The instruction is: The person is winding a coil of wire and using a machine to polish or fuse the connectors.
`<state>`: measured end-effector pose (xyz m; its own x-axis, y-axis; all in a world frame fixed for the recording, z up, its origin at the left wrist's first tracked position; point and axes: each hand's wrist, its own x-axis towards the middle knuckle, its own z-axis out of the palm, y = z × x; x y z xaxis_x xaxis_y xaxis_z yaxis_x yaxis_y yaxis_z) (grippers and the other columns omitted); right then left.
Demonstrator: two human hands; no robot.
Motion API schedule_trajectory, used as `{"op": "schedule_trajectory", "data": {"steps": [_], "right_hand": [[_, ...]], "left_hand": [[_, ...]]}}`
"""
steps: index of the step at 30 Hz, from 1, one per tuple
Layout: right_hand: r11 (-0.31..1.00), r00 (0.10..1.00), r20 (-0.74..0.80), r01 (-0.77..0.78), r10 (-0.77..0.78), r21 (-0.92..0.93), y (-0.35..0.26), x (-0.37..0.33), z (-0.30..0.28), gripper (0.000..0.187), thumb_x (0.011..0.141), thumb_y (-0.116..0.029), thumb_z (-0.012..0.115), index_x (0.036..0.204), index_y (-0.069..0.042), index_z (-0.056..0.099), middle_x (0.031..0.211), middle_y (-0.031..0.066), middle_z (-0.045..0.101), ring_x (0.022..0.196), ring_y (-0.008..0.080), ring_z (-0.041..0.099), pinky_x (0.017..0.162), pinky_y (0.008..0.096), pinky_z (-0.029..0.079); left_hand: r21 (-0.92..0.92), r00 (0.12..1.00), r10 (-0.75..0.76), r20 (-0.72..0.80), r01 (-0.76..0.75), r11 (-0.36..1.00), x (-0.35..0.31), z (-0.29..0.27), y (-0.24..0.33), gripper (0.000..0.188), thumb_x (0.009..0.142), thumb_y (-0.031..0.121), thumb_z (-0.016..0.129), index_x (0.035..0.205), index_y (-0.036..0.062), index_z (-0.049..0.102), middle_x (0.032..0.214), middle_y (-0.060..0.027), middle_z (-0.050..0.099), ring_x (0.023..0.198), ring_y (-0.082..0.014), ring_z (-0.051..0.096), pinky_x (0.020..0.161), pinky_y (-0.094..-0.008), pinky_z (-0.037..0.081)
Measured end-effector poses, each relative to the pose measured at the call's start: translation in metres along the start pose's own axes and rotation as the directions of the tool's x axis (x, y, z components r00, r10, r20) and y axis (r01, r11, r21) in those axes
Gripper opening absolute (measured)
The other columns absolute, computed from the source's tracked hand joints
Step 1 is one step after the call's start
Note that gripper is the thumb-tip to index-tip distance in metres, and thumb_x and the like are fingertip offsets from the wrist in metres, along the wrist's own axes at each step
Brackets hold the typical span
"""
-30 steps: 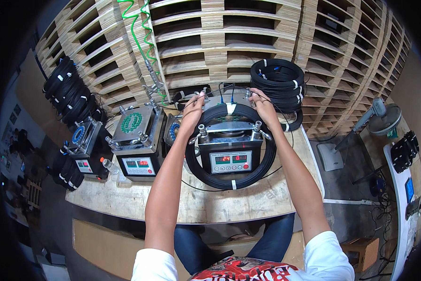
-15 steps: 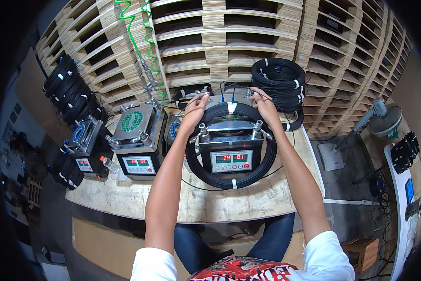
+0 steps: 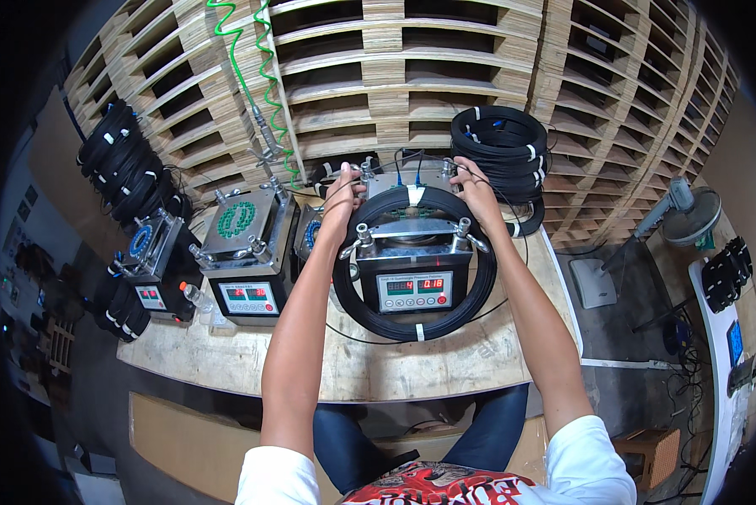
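Before me stands a polishing machine (image 3: 413,292) with a metal top plate, corner clamp posts and a lit red display. A coil of black cable (image 3: 420,332), bound with white tape, hangs around its front; two blue-ended leads run into the top plate. My left hand (image 3: 341,200) is at the far left clamp post (image 3: 365,170), fingers curled in around its lever, which they mostly hide. My right hand (image 3: 476,195) pinches at the lever of the far right clamp post (image 3: 449,171). Both forearms reach past the sides of the coil.
Two similar machines, one with a green ring (image 3: 236,218) and one with a blue ring (image 3: 141,241), stand to the left near a small bottle (image 3: 194,295). Stacked black coils (image 3: 500,156) rise at the back right, more (image 3: 124,164) at far left. Wooden pallets (image 3: 403,71) wall the back.
My left hand has shifted slightly left and down, its thumb now raised beside the post. The right hand has turned a little at its clamp. The machine's display reading has changed.
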<state>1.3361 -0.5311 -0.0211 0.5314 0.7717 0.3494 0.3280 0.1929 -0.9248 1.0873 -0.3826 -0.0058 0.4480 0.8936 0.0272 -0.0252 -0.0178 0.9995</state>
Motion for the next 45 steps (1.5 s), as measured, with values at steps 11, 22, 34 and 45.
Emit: {"op": "schedule_trajectory", "data": {"steps": [11, 22, 34, 45], "right_hand": [[0.993, 0.991, -0.097, -0.099, 0.092, -0.064, -0.018, -0.008, 0.004, 0.042, 0.107, -0.034, 0.046, 0.139, -0.008, 0.055, 0.091, 0.0054, 0.065, 0.077, 0.0102, 0.058, 0.067, 0.0269, 0.049], [0.999, 0.999, -0.031, -0.007, 0.009, 0.046, -0.008, -0.003, 0.004, 0.043, 0.107, -0.032, 0.046, 0.140, -0.006, 0.055, 0.098, 0.0066, 0.066, 0.082, 0.0116, 0.060, 0.071, 0.0274, 0.051], [0.994, 0.995, -0.089, -0.047, 0.038, -0.096, -0.020, -0.009, 0.004, 0.042, 0.107, -0.034, 0.045, 0.137, -0.007, 0.057, 0.095, 0.0069, 0.066, 0.083, 0.0116, 0.061, 0.069, 0.0272, 0.051], [1.000, 0.999, -0.034, 0.003, -0.002, 0.027, -0.014, -0.006, 0.000, 0.039, 0.106, -0.028, 0.046, 0.139, -0.009, 0.055, 0.097, 0.0056, 0.066, 0.078, 0.0122, 0.062, 0.069, 0.0260, 0.051]], "left_hand": [[0.035, 1.000, -0.015, 0.022, 0.014, 0.999, -0.012, 0.000, 0.008, 0.066, 0.098, 0.068, 0.043, 0.131, 0.0130, 0.059, 0.102, -0.0065, 0.063, 0.085, -0.0149, 0.056, 0.079, -0.0295, 0.045], [0.074, 0.998, 0.047, -0.033, -0.044, 0.996, -0.011, 0.004, 0.006, 0.065, 0.099, 0.062, 0.050, 0.124, 0.0036, 0.063, 0.101, -0.0061, 0.063, 0.087, -0.0133, 0.057, 0.076, -0.0272, 0.047], [0.055, 0.998, 0.068, 0.007, -0.069, 0.996, -0.016, 0.004, 0.009, 0.059, 0.099, 0.058, 0.053, 0.127, 0.0075, 0.061, 0.104, -0.0062, 0.063, 0.089, -0.0142, 0.058, 0.081, -0.0282, 0.046], [0.025, 0.995, 0.065, -0.081, -0.063, 0.998, -0.008, 0.007, 0.001, 0.058, 0.099, 0.056, 0.055, 0.127, 0.0053, 0.060, 0.097, -0.0067, 0.064, 0.078, -0.0113, 0.057, 0.069, -0.0262, 0.046]]}}
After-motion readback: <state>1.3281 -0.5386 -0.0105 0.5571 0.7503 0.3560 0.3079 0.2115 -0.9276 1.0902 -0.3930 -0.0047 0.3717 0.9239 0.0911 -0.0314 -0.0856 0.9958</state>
